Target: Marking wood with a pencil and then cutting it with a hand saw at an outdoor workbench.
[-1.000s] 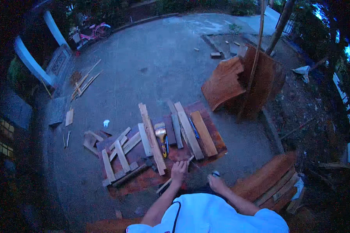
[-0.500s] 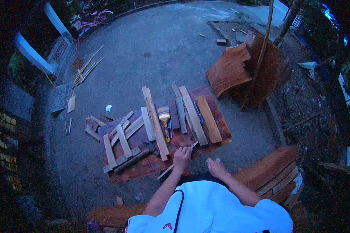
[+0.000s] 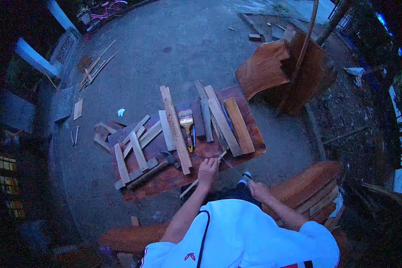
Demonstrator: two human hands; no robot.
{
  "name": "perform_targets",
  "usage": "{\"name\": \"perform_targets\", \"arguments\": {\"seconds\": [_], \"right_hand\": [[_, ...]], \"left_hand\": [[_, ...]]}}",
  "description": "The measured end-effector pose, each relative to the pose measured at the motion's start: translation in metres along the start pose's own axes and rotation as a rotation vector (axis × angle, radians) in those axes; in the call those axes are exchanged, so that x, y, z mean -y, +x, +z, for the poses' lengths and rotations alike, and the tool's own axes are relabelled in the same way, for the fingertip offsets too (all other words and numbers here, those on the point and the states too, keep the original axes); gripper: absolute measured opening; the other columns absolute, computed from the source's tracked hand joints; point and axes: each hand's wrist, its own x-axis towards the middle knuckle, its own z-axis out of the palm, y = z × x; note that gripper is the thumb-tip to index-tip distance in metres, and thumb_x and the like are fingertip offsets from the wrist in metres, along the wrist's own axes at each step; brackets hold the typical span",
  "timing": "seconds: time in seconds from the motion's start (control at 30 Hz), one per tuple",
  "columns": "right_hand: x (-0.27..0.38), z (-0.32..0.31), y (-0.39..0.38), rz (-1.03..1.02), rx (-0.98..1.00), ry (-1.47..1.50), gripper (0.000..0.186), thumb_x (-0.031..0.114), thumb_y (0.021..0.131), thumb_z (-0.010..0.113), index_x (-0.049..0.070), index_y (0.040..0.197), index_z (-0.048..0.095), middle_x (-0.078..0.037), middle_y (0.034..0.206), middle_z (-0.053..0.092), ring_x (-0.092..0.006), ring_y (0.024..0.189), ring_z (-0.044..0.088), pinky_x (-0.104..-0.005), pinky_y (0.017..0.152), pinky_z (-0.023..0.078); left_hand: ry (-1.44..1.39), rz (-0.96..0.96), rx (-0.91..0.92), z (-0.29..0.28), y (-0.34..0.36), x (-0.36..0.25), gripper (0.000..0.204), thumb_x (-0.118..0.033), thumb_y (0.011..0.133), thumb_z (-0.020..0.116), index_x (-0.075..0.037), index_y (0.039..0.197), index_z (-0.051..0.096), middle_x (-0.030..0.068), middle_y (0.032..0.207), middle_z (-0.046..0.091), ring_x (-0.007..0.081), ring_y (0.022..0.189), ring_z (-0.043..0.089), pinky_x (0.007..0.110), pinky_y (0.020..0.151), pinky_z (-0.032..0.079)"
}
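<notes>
My left hand (image 3: 208, 170) is closed over a thin wooden strip (image 3: 189, 188), pressing it at the near edge of a low reddish-brown board (image 3: 158, 190). The strip's far end sticks out past my fingers. To its right, my right hand (image 3: 258, 190) grips the handle of a slim tool with a long, thin blade (image 3: 235, 168) that points toward the strip's end; its exact kind is unclear. Beyond my hands lie a paintbrush (image 3: 187, 125) with a yellow-and-black handle, a long rough wooden bar (image 3: 176, 129), a pale plank (image 3: 224, 127) and a brown plank (image 3: 239, 125).
Several wooden strips (image 3: 138, 149) and a hammer-like tool (image 3: 149, 174) lie on the board's left. Large curved brown sheets (image 3: 265, 67) stand at the far right. Stacked timber (image 3: 306, 187) is close to my right arm. Loose sticks (image 3: 98, 67) and a pink bicycle (image 3: 103, 13) are farther left.
My right hand has shifted outward to the right, and the thin blade now shows between it and the strip. My left hand stays on the strip. The view has tilted slightly.
</notes>
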Motion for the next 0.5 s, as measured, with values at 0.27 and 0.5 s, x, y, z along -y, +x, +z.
{"name": "perform_targets", "arguments": {"seconds": [0.27,0.5], "right_hand": [[0.009,-0.008,0.01,-0.04,-0.013,-0.046,0.02,0.023,0.1,0.048,0.005,0.106,0.054,-0.029,0.078,0.063,-0.0511,0.074,0.063,-0.0615,0.065,0.048],[0.035,-0.003,0.036,-0.053,-0.078,-0.044,0.019,0.022,0.099,0.05,0.006,0.108,0.054,-0.029,0.078,0.063,-0.0491,0.075,0.064,-0.0608,0.065,0.048]], "left_hand": [[-0.025,0.012,0.029,0.003,-0.007,0.001,0.014,-0.018,0.087,0.065,-0.006,0.095,0.064,0.007,0.081,0.055,0.0241,0.076,0.056,0.036,0.064,0.048],[-0.001,0.036,0.082,-0.004,0.0,-0.008,0.018,-0.017,0.083,0.065,-0.007,0.098,0.064,0.0058,0.084,0.055,0.0219,0.08,0.057,0.036,0.063,0.048]]}}
